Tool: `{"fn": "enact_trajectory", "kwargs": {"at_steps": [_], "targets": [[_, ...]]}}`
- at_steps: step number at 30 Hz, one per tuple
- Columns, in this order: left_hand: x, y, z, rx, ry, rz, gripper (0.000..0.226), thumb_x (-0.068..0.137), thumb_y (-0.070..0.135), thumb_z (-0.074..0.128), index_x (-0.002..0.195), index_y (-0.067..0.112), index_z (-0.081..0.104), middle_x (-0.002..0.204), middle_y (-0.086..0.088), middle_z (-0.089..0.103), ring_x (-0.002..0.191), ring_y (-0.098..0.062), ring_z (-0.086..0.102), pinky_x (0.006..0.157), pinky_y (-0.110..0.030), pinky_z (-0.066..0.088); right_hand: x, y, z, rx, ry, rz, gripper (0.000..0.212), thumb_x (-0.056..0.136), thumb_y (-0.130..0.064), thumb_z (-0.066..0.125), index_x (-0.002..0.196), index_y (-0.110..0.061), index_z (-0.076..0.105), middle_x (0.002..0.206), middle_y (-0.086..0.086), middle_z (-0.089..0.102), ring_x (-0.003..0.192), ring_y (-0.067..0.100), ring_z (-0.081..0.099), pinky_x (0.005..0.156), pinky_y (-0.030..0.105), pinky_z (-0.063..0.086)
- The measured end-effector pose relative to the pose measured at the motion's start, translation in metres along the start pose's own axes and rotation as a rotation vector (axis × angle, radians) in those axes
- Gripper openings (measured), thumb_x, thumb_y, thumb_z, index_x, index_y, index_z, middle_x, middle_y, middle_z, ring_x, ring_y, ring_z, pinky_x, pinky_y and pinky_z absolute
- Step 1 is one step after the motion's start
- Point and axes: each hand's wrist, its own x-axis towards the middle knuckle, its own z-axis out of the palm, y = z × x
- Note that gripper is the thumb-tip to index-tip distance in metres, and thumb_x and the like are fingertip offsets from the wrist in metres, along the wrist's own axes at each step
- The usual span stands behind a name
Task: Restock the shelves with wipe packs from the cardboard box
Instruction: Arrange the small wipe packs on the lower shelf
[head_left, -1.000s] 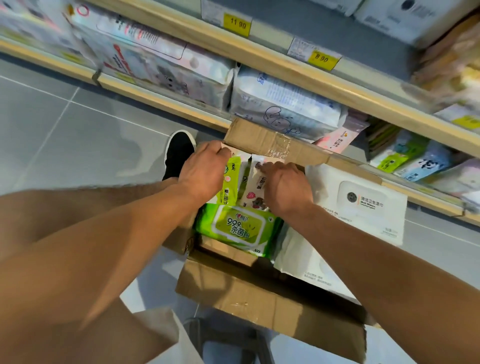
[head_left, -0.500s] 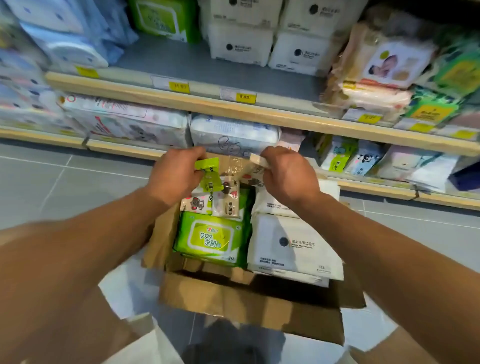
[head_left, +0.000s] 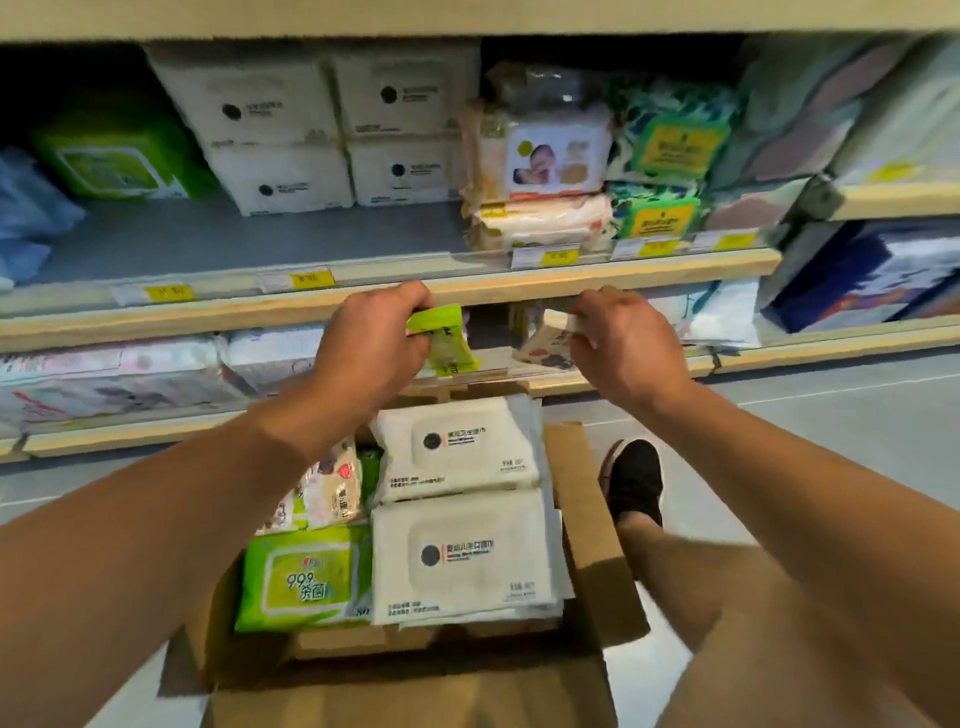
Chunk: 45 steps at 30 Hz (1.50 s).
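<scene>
Pinched a small green pack (head_left: 444, 340) with the curled fingers of the left hand (head_left: 363, 343). Gripped a small patterned pack (head_left: 545, 348) the same way in the right hand (head_left: 623, 343). Held both just above the cardboard box (head_left: 597, 561), level with the shelf's wooden lip (head_left: 675, 267). Probably best lifted clear of that lip, kept upright, then set down beside matching stock. Left more packs lying in the box.

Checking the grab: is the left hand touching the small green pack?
Touching. The head view shows the left hand with fingers curled round the small green pack, lifted above the cardboard box.
</scene>
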Motion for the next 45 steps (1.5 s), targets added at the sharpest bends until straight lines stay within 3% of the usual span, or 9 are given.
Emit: {"fn": "enact_trajectory", "kwargs": {"at_steps": [7, 14, 25, 30, 34, 39, 42, 45], "targets": [[0.044, 0.043, 0.073, -0.025, -0.068, 0.116, 0.019, 0.076, 0.012, 0.067, 0.092, 0.021, 0.065, 0.088, -0.003, 0.069, 0.085, -0.029, 0.059, 0.069, -0.033, 0.041, 0.007, 0.096, 0.029, -0.074, -0.032, 0.126, 0.020, 0.085, -0.016, 0.057, 0.104, -0.012, 0.062, 0.099, 0.013, 0.065, 0.090, 0.038, 0.058, 0.067, 0.042, 0.054], [0.078, 0.036, 0.141, -0.035, -0.159, 0.139, 0.020, 0.074, 0.009, 0.066, 0.091, 0.020, 0.063, 0.085, -0.005, 0.068, 0.083, -0.029, 0.059, 0.069, -0.033, 0.041, 0.028, 0.147, 0.079, -0.084, -0.013, 0.135, 0.018, 0.086, -0.006, 0.059, 0.104, -0.007, 0.064, 0.100, 0.016, 0.065, 0.092, 0.039, 0.056, 0.069, 0.042, 0.052], [0.114, 0.018, 0.202, -0.029, -0.240, 0.144, 0.020, 0.074, 0.013, 0.065, 0.092, 0.021, 0.061, 0.082, -0.004, 0.065, 0.081, -0.030, 0.057, 0.071, -0.037, 0.046, 0.057, 0.172, 0.160, -0.166, -0.181, 0.181, 0.018, 0.087, -0.006, 0.059, 0.105, -0.004, 0.063, 0.098, 0.018, 0.064, 0.093, 0.037, 0.056, 0.072, 0.045, 0.051], [0.115, 0.014, 0.219, -0.039, -0.179, 0.201, 0.021, 0.071, 0.010, 0.066, 0.091, 0.014, 0.062, 0.081, -0.006, 0.063, 0.079, -0.029, 0.054, 0.066, -0.030, 0.034, 0.055, 0.174, 0.179, -0.217, -0.166, 0.205, 0.026, 0.086, -0.015, 0.062, 0.110, -0.006, 0.063, 0.110, 0.019, 0.060, 0.110, 0.040, 0.050, 0.085, 0.047, 0.042], [0.114, 0.018, 0.226, -0.052, -0.149, 0.238, 0.023, 0.067, 0.005, 0.068, 0.088, 0.009, 0.063, 0.080, -0.008, 0.058, 0.075, -0.027, 0.051, 0.063, -0.025, 0.025, 0.053, 0.168, 0.181, -0.324, -0.097, 0.249, 0.029, 0.083, -0.021, 0.067, 0.111, -0.014, 0.064, 0.111, 0.017, 0.050, 0.105, 0.038, 0.045, 0.087, 0.046, 0.035], [0.109, 0.022, 0.235, -0.042, -0.140, 0.230, 0.025, 0.067, 0.002, 0.068, 0.092, 0.006, 0.065, 0.086, -0.011, 0.056, 0.080, -0.029, 0.051, 0.065, -0.029, 0.036, 0.045, 0.167, 0.184, -0.139, -0.114, 0.269, 0.048, 0.085, -0.013, 0.063, 0.131, -0.015, 0.049, 0.111, 0.016, 0.058, 0.102, 0.038, 0.053, 0.080, 0.046, 0.045], [0.109, 0.028, 0.239, -0.022, -0.121, 0.227, 0.023, 0.069, 0.003, 0.067, 0.092, 0.007, 0.065, 0.087, -0.012, 0.054, 0.082, -0.031, 0.051, 0.067, -0.033, 0.039, 0.033, 0.165, 0.188, -0.050, -0.190, 0.282, 0.080, 0.084, -0.017, 0.068, 0.150, -0.018, 0.022, 0.131, 0.015, 0.050, 0.122, 0.036, 0.043, 0.090, 0.046, 0.046], [0.107, 0.034, 0.245, -0.023, -0.100, 0.222, 0.021, 0.071, 0.004, 0.066, 0.091, 0.008, 0.062, 0.090, -0.012, 0.055, 0.082, -0.032, 0.051, 0.066, -0.038, 0.045, 0.023, 0.163, 0.193, -0.015, -0.293, 0.269, 0.097, 0.080, -0.016, 0.070, 0.153, -0.023, 0.007, 0.150, 0.010, 0.032, 0.131, 0.034, 0.036, 0.101, 0.045, 0.042]]}}
